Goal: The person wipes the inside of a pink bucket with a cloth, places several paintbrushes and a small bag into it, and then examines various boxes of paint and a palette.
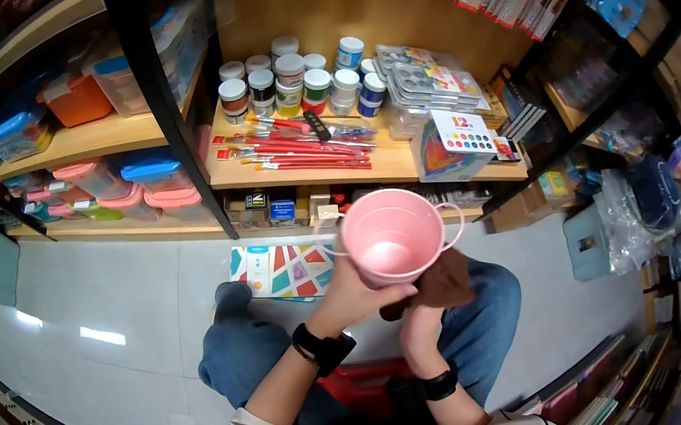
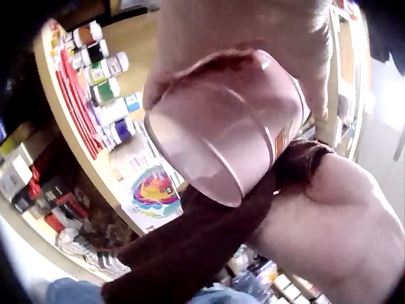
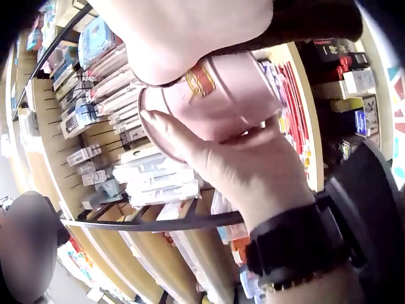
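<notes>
My left hand [image 1: 356, 290] grips a small pink bucket [image 1: 392, 221] by its side, thumb along the wall. The bucket is tilted with its open mouth toward the head camera, and looped handles stick out at both sides. A brown cloth [image 1: 445, 279] bunches in my right hand [image 1: 422, 331], held against the bucket's lower right side. In the left wrist view the cloth [image 2: 196, 244] hangs down in a long fold beneath the bucket. A small gold and red label [image 3: 201, 82] shows on the bucket's wall close to my right hand's fingers, which the cloth partly hides.
Ahead, a wooden shelf [image 1: 399, 157] bears paint jars [image 1: 290, 80], red brushes [image 1: 297, 147] and a box of paints [image 1: 456, 142]. A patterned flat box [image 1: 287, 269] lies on the floor before my legs. Plastic boxes [image 1: 158, 185] fill the left shelves; a grey-green bin [image 1: 585, 242] stands right.
</notes>
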The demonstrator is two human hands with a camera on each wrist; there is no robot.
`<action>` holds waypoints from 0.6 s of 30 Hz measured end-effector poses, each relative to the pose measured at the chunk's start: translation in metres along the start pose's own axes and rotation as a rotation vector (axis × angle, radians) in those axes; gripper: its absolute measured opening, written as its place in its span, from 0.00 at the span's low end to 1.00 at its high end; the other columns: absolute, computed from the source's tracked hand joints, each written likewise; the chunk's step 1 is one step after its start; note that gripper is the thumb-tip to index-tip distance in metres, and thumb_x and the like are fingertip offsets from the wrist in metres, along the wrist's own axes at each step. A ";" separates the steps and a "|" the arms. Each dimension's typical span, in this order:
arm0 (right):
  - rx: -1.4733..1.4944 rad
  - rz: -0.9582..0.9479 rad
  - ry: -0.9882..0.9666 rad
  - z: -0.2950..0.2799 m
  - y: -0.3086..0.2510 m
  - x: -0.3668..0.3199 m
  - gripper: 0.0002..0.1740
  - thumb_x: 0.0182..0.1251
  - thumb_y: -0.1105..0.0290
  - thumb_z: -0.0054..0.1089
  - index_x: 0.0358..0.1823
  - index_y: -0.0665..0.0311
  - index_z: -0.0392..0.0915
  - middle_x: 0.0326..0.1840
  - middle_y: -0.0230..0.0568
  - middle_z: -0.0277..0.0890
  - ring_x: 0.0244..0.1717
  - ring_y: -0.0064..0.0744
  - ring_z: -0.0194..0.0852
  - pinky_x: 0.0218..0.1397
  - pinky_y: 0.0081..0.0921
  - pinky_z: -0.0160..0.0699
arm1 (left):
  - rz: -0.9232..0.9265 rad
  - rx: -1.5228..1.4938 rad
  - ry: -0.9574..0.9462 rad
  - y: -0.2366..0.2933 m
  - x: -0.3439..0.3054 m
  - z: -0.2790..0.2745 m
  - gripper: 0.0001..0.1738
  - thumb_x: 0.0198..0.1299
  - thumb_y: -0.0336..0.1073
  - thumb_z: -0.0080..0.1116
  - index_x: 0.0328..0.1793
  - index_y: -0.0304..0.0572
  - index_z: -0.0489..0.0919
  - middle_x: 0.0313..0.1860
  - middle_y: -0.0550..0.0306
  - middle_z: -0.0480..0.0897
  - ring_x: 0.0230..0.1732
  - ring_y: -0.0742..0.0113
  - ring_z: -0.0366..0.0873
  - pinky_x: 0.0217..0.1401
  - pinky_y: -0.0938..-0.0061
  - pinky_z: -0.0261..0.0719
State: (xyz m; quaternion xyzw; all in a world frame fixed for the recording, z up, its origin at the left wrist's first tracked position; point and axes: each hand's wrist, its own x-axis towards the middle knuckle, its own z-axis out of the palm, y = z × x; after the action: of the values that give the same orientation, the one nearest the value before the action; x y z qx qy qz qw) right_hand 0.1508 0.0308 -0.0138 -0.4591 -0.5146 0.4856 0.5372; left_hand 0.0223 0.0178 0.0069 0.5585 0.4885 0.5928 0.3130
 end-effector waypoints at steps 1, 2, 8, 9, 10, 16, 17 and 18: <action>-0.057 -0.027 -0.006 0.000 -0.001 -0.006 0.24 0.68 0.62 0.45 0.61 0.66 0.58 0.58 0.36 0.61 0.56 0.26 0.61 0.58 0.25 0.62 | -0.117 -0.168 0.033 0.003 0.001 -0.005 0.53 0.35 0.41 0.74 0.66 0.34 0.54 0.59 0.45 0.67 0.61 0.59 0.65 0.62 0.66 0.64; -0.114 -0.054 -0.011 0.004 -0.005 -0.012 0.23 0.67 0.64 0.47 0.60 0.66 0.59 0.57 0.36 0.60 0.55 0.25 0.61 0.58 0.25 0.62 | -0.236 -0.333 0.066 0.008 0.001 -0.008 0.52 0.33 0.40 0.75 0.64 0.34 0.56 0.57 0.47 0.69 0.59 0.60 0.67 0.60 0.68 0.66; -0.241 -0.219 0.038 -0.004 -0.003 -0.006 0.22 0.67 0.64 0.47 0.60 0.64 0.60 0.60 0.37 0.60 0.59 0.27 0.60 0.62 0.25 0.60 | -0.273 -0.370 0.056 -0.003 -0.007 -0.021 0.52 0.32 0.38 0.75 0.64 0.34 0.56 0.59 0.49 0.68 0.60 0.63 0.65 0.61 0.70 0.64; 0.074 -0.034 -0.045 -0.017 0.015 0.006 0.22 0.68 0.62 0.45 0.60 0.64 0.60 0.61 0.37 0.60 0.59 0.28 0.60 0.62 0.26 0.61 | -0.295 -0.360 -0.008 -0.003 -0.009 -0.026 0.54 0.33 0.40 0.74 0.66 0.33 0.54 0.60 0.48 0.66 0.62 0.62 0.63 0.63 0.69 0.61; 0.387 0.150 -0.127 -0.016 0.011 0.013 0.23 0.69 0.60 0.44 0.60 0.64 0.60 0.61 0.37 0.60 0.60 0.29 0.60 0.62 0.27 0.61 | -0.295 -0.359 -0.008 -0.002 -0.012 -0.031 0.54 0.33 0.40 0.74 0.66 0.33 0.54 0.60 0.48 0.66 0.62 0.62 0.63 0.63 0.69 0.61; 0.338 0.226 -0.383 -0.016 -0.006 0.017 0.28 0.70 0.50 0.36 0.60 0.64 0.62 0.59 0.42 0.65 0.58 0.35 0.64 0.60 0.31 0.66 | -0.378 -0.733 -0.290 -0.010 -0.036 -0.035 0.58 0.42 0.63 0.62 0.70 0.32 0.48 0.66 0.48 0.59 0.68 0.61 0.52 0.68 0.69 0.50; 0.346 0.235 -0.286 -0.017 0.000 0.015 0.29 0.70 0.48 0.35 0.60 0.64 0.62 0.59 0.42 0.65 0.58 0.36 0.64 0.59 0.31 0.66 | -0.383 -0.732 -0.290 -0.017 -0.036 -0.033 0.58 0.42 0.63 0.62 0.70 0.32 0.48 0.66 0.48 0.59 0.68 0.61 0.52 0.68 0.69 0.50; 0.350 0.239 -0.286 -0.018 0.002 0.014 0.29 0.70 0.48 0.35 0.60 0.64 0.62 0.59 0.42 0.65 0.58 0.36 0.64 0.59 0.31 0.66 | -0.301 -0.639 -0.208 -0.026 -0.034 -0.032 0.54 0.46 0.61 0.61 0.69 0.33 0.50 0.65 0.48 0.60 0.66 0.63 0.56 0.66 0.71 0.54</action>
State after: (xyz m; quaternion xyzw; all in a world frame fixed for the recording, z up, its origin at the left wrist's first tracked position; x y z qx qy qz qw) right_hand 0.1688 0.0455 -0.0154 -0.3435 -0.4357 0.6871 0.4691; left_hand -0.0066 -0.0120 -0.0259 0.4118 0.3209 0.6028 0.6034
